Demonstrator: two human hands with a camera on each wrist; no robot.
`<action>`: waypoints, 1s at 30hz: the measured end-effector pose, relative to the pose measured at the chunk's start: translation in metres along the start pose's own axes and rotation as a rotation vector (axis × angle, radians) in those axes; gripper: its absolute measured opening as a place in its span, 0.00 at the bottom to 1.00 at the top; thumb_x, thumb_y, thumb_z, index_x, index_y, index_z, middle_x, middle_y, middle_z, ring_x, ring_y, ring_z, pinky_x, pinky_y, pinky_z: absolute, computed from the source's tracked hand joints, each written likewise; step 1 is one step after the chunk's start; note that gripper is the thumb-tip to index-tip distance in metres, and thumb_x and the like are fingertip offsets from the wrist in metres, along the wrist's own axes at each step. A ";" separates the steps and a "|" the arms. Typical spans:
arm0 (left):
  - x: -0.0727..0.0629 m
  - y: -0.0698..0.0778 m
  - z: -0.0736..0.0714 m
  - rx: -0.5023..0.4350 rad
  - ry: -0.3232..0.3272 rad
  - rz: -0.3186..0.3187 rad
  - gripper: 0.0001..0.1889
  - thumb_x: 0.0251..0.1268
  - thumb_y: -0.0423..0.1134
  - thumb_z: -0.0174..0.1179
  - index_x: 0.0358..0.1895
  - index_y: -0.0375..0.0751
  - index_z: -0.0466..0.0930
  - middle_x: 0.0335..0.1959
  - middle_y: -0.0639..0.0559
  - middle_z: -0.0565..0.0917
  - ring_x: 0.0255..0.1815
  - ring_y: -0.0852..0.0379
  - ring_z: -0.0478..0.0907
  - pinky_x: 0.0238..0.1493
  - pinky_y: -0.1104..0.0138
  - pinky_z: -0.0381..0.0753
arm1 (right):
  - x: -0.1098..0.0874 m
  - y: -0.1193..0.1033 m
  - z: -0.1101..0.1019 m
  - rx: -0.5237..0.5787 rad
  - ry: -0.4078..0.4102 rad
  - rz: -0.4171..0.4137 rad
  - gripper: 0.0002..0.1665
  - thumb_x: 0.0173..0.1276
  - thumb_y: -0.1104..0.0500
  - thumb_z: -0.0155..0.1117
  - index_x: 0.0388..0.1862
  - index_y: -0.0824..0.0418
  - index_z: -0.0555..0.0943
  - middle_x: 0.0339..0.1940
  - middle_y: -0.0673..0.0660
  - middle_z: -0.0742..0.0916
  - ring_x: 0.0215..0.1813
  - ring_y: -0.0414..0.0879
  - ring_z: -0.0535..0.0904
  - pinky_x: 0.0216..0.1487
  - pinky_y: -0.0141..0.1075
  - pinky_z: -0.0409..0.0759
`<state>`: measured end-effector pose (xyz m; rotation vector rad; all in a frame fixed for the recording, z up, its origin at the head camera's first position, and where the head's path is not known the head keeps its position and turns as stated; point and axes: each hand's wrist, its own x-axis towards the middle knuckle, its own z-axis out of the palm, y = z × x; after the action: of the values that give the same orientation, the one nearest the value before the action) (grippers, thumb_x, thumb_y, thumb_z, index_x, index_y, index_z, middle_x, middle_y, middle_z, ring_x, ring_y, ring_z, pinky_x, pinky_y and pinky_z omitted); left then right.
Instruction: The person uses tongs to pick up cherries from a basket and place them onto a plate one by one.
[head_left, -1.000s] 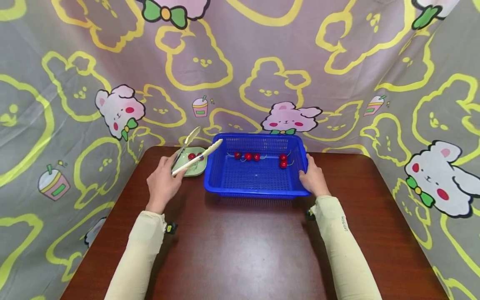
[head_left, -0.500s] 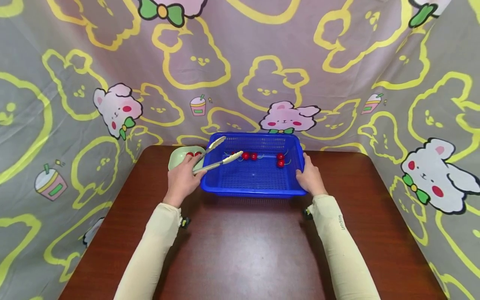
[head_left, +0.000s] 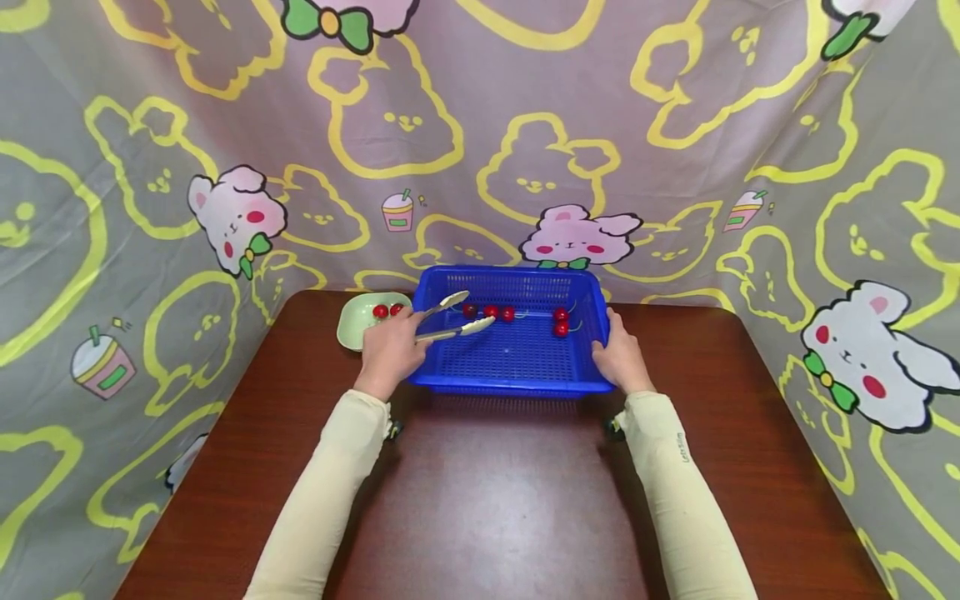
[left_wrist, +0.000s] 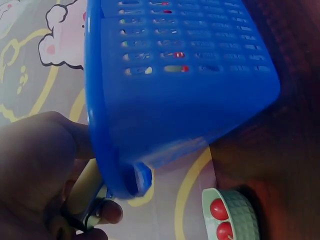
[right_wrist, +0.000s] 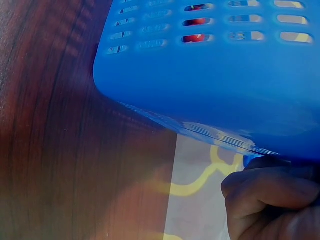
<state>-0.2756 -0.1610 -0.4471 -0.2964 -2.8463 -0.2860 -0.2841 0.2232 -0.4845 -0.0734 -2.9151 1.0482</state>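
My left hand (head_left: 392, 352) grips a pair of tongs (head_left: 442, 335) over the left rim of the blue plastic basket (head_left: 517, 386). The tongs' pale tips stand apart above the basket floor, close to a dark red cherry (head_left: 469, 310). Further cherries (head_left: 491, 312) with green stems lie along the back, and a pair of cherries (head_left: 561, 322) sits at the right. With curled fingers my right hand (head_left: 624, 352) holds the basket's right rim. In the left wrist view, the tongs' handle (left_wrist: 86, 187) lies within my left hand, beside the rim.
Left of the basket, partly behind my left hand, is a pale green dish (head_left: 352, 323) with two red cherries (head_left: 381, 311) showing. The brown wooden table (head_left: 480, 492) extends in front. Patterned cloth (head_left: 480, 100) encloses its back and sides.
My left hand has carried the tongs rightward from above the green dish to over the basket. My right hand stays at the basket's right rim, and the basket's cherries look unmoved.
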 end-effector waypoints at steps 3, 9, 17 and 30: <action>0.003 0.005 0.001 0.030 -0.009 -0.006 0.23 0.62 0.46 0.70 0.61 0.47 0.85 0.50 0.48 0.86 0.42 0.41 0.87 0.36 0.47 0.83 | 0.001 0.000 0.000 -0.002 -0.004 0.004 0.44 0.76 0.60 0.51 0.85 0.66 0.46 0.73 0.80 0.71 0.70 0.78 0.70 0.72 0.65 0.67; 0.005 0.013 0.003 0.106 0.010 -0.004 0.22 0.60 0.46 0.71 0.58 0.45 0.87 0.47 0.47 0.86 0.39 0.41 0.87 0.32 0.48 0.83 | 0.001 0.000 0.001 -0.002 -0.014 0.021 0.43 0.77 0.60 0.50 0.85 0.65 0.46 0.73 0.80 0.71 0.71 0.77 0.70 0.72 0.65 0.67; 0.007 0.017 0.005 0.126 0.015 0.007 0.17 0.59 0.44 0.72 0.50 0.42 0.88 0.43 0.48 0.85 0.36 0.43 0.87 0.30 0.50 0.82 | 0.000 -0.001 -0.001 0.007 -0.004 0.017 0.43 0.76 0.60 0.51 0.84 0.66 0.48 0.73 0.80 0.71 0.71 0.78 0.70 0.72 0.65 0.67; 0.004 0.016 0.009 0.108 0.027 0.037 0.14 0.59 0.39 0.71 0.50 0.46 0.90 0.41 0.51 0.84 0.33 0.44 0.87 0.27 0.52 0.81 | 0.000 0.000 0.000 0.009 -0.010 0.023 0.43 0.76 0.60 0.51 0.85 0.65 0.48 0.74 0.79 0.70 0.72 0.78 0.69 0.72 0.66 0.66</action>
<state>-0.2778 -0.1428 -0.4515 -0.3208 -2.8136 -0.1279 -0.2843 0.2232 -0.4847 -0.1014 -2.9247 1.0682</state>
